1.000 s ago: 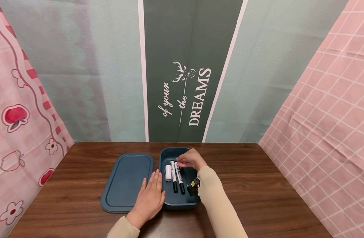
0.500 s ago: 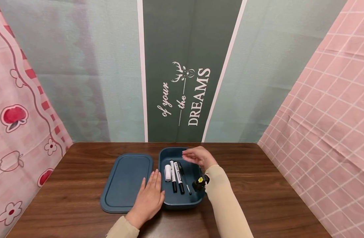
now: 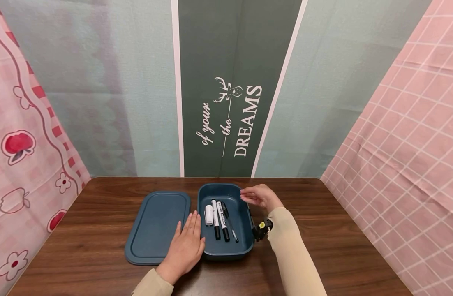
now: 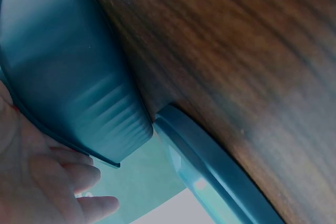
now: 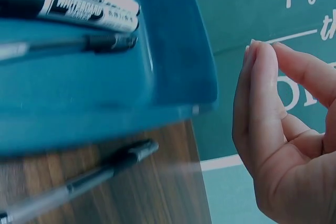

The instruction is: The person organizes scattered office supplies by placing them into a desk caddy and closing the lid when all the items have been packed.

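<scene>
A blue rectangular box [image 3: 226,248] stands with its top uncovered. Inside lie two black-and-white whiteboard markers [image 3: 222,221], a short white capped item [image 3: 209,215] and a gel pen with a black cap [image 3: 225,210]. My left hand [image 3: 186,246] rests along the box's left side, fingers straight; the left wrist view shows them at the rim. Just beyond the far right corner hovers my right hand [image 3: 261,196], fingertips near the thumb and nothing between them. The right wrist view shows a second pen [image 5: 89,179] with a black cap on the table beside the box's right wall.
A blue lid [image 3: 160,226] lies flat on the wooden table [image 3: 308,230], left of the box. A green cloth with white lettering [image 3: 237,82] hangs behind the table's far edge. Pink cloths [image 3: 404,164] flank both sides.
My right hand has let go of the gel pen, now lying beside the markers, and has moved right, out past the box's rim. The left hand has stayed in place.
</scene>
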The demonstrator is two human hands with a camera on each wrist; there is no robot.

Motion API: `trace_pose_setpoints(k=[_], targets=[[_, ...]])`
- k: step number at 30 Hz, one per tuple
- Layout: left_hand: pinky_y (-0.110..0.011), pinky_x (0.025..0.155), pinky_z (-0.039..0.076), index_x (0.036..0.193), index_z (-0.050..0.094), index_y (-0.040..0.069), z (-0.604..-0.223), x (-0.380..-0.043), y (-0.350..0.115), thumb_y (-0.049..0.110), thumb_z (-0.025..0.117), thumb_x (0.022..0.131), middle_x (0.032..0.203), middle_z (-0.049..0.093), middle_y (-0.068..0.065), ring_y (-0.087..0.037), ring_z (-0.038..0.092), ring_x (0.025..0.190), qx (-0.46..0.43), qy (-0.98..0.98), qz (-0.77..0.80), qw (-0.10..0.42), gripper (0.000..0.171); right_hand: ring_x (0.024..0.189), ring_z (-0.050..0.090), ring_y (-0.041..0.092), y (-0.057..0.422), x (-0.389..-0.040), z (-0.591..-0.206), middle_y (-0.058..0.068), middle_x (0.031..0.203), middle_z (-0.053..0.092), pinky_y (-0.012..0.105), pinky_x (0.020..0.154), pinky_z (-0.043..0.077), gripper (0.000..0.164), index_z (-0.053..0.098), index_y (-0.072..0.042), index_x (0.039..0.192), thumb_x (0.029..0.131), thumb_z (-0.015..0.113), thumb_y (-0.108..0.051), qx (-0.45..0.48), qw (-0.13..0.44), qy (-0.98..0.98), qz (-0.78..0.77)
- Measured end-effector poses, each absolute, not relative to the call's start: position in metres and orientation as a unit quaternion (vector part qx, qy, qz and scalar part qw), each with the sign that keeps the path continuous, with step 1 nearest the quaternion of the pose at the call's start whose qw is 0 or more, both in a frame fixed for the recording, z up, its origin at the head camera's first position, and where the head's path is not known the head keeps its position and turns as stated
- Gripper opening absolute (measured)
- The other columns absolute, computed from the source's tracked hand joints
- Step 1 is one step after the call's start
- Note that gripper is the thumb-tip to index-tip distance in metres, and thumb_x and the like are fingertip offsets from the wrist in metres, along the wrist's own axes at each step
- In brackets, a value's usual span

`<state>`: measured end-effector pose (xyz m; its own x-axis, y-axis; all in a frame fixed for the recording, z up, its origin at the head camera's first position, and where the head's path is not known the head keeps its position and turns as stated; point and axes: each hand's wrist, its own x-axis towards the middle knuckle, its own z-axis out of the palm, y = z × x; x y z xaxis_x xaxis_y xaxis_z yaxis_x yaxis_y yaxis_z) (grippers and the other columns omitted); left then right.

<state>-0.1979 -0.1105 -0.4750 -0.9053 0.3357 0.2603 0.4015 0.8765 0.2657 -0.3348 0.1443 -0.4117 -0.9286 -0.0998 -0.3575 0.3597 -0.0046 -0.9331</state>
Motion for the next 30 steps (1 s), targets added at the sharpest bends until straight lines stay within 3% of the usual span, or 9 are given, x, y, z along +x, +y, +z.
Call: trace_pose_setpoints(k=[13, 20, 24, 27, 30], targets=[[-0.057, 0.105, 0.025, 0.139, 0.037, -0.011, -0.474, -0.198, -0.109, 0.022, 0.051, 0.095, 0.148, 0.030, -0.024, -0.036, 0.030, 0.136, -0.195, -0.962, -0.158, 0.110, 0.056, 0.071, 0.069, 0.020, 0.163, -0.332, -0.423, 0.017, 0.083, 0.069, 0.031, 0.073, 0.054, 0.019, 0.065, 0.015, 0.102, 0.088, 0.062, 0.001, 0.115, 0.147, 0.725, -0.663], [-0.056, 0.106, 0.024, 0.139, 0.036, -0.011, -0.474, -0.199, -0.109, 0.023, 0.050, 0.095, 0.149, 0.029, -0.023, -0.035, 0.029, 0.136, -0.193, -0.963, -0.158, 0.102, 0.057, 0.059, 0.065, 0.014, 0.168, -0.335, -0.430, 0.012, 0.069, 0.066, 0.026, 0.061, 0.055, 0.020, 0.062, 0.020, 0.099, 0.088, 0.058, 0.004, 0.093, 0.123, 0.760, -0.632], [-0.056, 0.106, 0.025, 0.139, 0.036, -0.010, -0.475, -0.199, -0.109, 0.023, 0.050, 0.095, 0.149, 0.029, -0.023, -0.035, 0.029, 0.136, -0.191, -0.964, -0.153, 0.103, 0.057, 0.051, 0.061, 0.012, 0.167, -0.334, -0.436, 0.009, 0.060, 0.061, 0.026, 0.053, 0.054, 0.013, 0.065, 0.015, 0.079, 0.085, 0.059, 0.005, 0.083, 0.088, 0.816, -0.565], [-0.056, 0.106, 0.025, 0.139, 0.036, -0.011, -0.475, -0.199, -0.109, 0.023, 0.050, 0.095, 0.148, 0.029, -0.023, -0.035, 0.029, 0.136, -0.191, -0.964, -0.154, 0.105, 0.057, 0.047, 0.058, 0.012, 0.166, -0.332, -0.440, 0.006, 0.054, 0.057, 0.027, 0.050, 0.053, 0.022, 0.061, 0.004, 0.060, 0.082, 0.060, 0.002, 0.074, 0.062, 0.875, -0.474], [-0.056, 0.106, 0.025, 0.139, 0.036, -0.011, -0.474, -0.198, -0.110, 0.023, 0.050, 0.095, 0.148, 0.029, -0.024, -0.035, 0.029, 0.136, -0.192, -0.963, -0.155, 0.105, 0.057, 0.045, 0.054, 0.012, 0.165, -0.330, -0.445, 0.005, 0.050, 0.055, 0.027, 0.049, 0.051, 0.027, 0.057, -0.002, 0.053, 0.079, 0.062, 0.001, 0.067, 0.052, 0.912, -0.401]])
